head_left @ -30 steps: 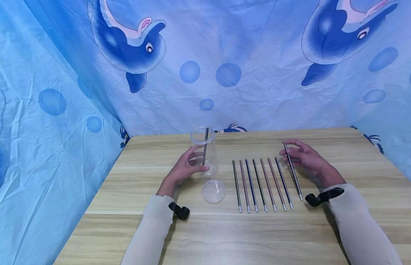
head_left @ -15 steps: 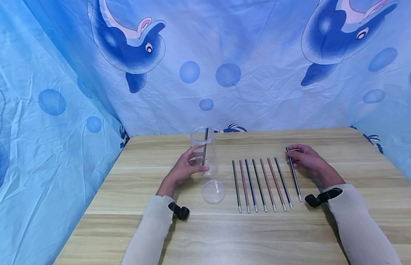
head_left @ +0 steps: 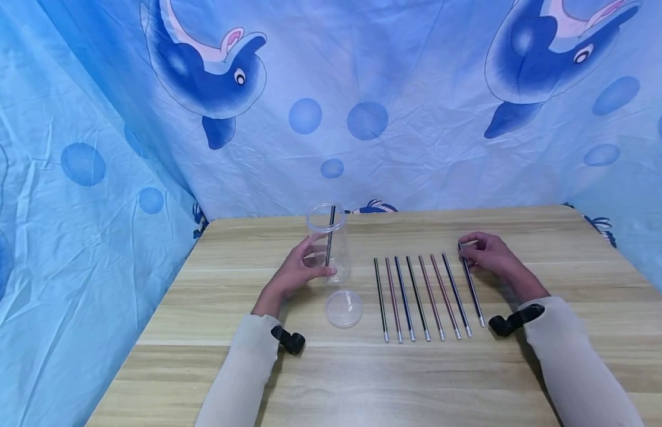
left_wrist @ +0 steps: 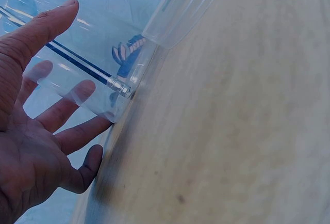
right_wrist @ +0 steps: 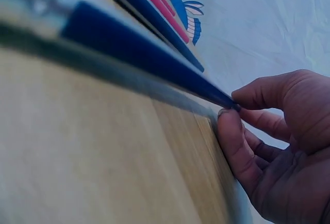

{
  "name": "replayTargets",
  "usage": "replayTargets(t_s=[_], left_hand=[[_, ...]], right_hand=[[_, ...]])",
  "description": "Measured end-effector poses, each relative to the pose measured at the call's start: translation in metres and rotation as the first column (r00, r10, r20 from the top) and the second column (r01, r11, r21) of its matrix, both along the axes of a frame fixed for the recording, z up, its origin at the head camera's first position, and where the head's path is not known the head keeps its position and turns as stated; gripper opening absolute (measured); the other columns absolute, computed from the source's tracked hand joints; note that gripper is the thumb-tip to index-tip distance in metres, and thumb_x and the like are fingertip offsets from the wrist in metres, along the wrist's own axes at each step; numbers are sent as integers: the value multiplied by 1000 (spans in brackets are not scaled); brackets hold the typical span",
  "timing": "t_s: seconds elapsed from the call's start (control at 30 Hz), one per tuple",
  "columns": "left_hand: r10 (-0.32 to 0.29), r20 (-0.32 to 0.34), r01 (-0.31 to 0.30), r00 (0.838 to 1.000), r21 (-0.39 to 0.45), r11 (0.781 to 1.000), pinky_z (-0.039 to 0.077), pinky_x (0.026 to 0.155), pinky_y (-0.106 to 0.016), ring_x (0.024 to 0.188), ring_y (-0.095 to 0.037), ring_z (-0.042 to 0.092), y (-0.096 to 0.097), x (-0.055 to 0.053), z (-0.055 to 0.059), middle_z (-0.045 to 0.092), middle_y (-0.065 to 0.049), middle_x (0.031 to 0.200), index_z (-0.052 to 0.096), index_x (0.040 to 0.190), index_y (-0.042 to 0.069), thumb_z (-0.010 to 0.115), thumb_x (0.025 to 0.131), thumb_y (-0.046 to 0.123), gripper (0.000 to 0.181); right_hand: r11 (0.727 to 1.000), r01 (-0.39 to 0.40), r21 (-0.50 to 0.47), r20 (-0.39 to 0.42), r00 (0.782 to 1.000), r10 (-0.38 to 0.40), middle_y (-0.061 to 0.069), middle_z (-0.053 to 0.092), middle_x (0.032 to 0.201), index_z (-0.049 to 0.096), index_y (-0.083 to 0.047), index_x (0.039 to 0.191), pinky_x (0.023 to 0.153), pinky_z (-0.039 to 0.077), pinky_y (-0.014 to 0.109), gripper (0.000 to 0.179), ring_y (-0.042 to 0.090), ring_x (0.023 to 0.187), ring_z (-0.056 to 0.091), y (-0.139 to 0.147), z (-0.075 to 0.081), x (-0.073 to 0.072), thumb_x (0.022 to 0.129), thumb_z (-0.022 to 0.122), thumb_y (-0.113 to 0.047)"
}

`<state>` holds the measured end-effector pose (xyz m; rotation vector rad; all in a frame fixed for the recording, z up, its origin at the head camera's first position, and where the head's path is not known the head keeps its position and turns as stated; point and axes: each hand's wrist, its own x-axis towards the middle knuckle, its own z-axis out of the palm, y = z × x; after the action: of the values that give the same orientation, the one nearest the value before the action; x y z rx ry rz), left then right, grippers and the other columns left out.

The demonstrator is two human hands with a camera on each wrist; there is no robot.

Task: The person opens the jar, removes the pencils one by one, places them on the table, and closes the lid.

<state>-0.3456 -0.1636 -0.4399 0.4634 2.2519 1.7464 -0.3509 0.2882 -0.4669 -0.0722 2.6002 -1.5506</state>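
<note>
My left hand (head_left: pixel 301 268) holds a clear plastic jar (head_left: pixel 342 252) from its left side, thumb in front and fingers behind. Inside the open-topped jar leans one dark pencil (left_wrist: pixel 77 57), eraser end down. In front of the jar a clear round lid (head_left: pixel 344 309) lies on the table. My right hand (head_left: pixel 488 255) pinches the far tip of a dark blue pencil (right_wrist: pixel 139 59) between thumb and fingers. That pencil lies at the right end of a row of several pencils (head_left: pixel 418 299), eraser ends towards me.
The wood-grain table (head_left: pixel 395 385) ends at the back against a blue curtain (head_left: pixel 416 166) printed with dolphins. Another stretch of curtain hangs at the left. A black wrist camera (head_left: pixel 514 320) sits on my right sleeve, near the held pencil's eraser end.
The right hand has closed its fingers on the pencil's tip and drawn the pencil slightly towards me and leftward, towards the row. The left hand and the jar have stayed put.
</note>
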Motion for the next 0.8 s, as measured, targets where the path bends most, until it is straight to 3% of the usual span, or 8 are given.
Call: replayTargets(t_s=[0.13,0.53,0.8], left_hand=[[-1,3,1,1000,9,1000,37,110,-55,139,-42,39,2,10,12,44,-21,150,34,155,16,80,83,5,87],[7,9,-7,1000,-1,1000,37,110,-55,139,-41,39,3,9,13,44,-20,150,34,155,16,81,82,4,88],[7,7,-7,1000,-5,1000,36,110,-55,139,-42,39,3,10,14,44,-20,150,34,155,15,81,82,4,88]], right_hand=[[996,-16,83,-14,1000,17,22,62,100,50,13,130,63,58,32,40,19,74,64,-7,8,6,97,59,-7],[982,-52,183,0,999,53,24,65,102,56,11,123,63,58,34,30,21,73,66,-18,9,7,97,57,-4],[985,-60,163,7,998,60,24,65,102,55,12,122,63,58,33,31,21,72,66,-20,9,7,95,58,-3]])
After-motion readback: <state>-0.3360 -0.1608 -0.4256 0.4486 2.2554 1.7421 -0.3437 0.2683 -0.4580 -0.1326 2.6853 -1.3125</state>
